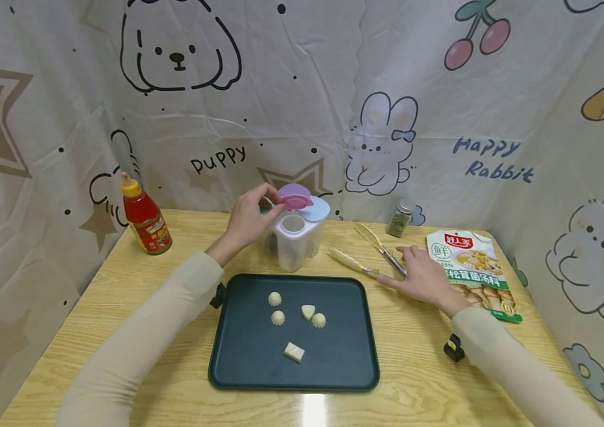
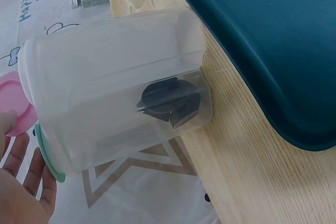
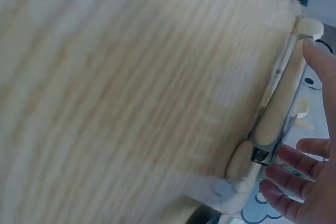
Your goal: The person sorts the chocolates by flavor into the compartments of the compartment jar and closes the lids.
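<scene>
Pinching the far pink lid [image 1: 296, 203], already popped open, with the left hand [image 1: 251, 214], but not gripping those tongs [image 1: 370, 236] yet with a pretty loosely spread right hand [image 1: 423, 276].

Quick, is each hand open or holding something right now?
Left hand: holding the pink lid.
Right hand: open at the tongs, not gripping.

Five pale pieces [image 1: 278, 318]; one each: tray [image 1: 248, 367], container [image 1: 292, 252], tongs [image 1: 348, 260], bottle [image 1: 147, 218], jar [image 1: 399, 221], pouch [image 1: 475, 261].
</scene>
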`<state>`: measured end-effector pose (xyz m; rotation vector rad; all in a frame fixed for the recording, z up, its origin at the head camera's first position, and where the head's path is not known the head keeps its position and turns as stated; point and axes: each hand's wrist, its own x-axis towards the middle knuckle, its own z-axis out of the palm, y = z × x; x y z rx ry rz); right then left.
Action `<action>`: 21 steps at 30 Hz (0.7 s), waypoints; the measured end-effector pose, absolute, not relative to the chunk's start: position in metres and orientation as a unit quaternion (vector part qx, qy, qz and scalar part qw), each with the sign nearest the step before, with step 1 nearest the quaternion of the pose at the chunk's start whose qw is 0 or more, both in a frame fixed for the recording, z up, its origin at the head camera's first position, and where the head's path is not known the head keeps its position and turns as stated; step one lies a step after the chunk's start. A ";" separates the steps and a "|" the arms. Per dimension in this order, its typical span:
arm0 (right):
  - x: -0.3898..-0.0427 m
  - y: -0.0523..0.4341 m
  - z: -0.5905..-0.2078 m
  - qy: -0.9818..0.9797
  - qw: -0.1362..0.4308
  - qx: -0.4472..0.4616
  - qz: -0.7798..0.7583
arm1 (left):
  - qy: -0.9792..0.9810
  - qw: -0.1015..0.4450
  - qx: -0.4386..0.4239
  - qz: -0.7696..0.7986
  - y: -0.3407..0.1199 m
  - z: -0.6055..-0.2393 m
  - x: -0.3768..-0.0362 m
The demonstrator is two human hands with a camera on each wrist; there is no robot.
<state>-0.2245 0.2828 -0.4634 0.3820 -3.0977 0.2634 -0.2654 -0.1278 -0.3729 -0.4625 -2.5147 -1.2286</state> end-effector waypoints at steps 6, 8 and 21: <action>-0.231 0.282 -0.469 -0.990 0.001 0.125 0.073 | -0.877 0.149 -0.159 -0.428 -0.127 -0.373 -0.265; -0.233 0.281 -0.471 -0.990 0.001 0.124 0.071 | -0.876 0.150 -0.159 -0.429 -0.127 -0.373 -0.265; -0.243 0.275 -0.478 -0.991 0.000 0.124 0.057 | -0.875 0.154 -0.162 -0.430 -0.128 -0.374 -0.267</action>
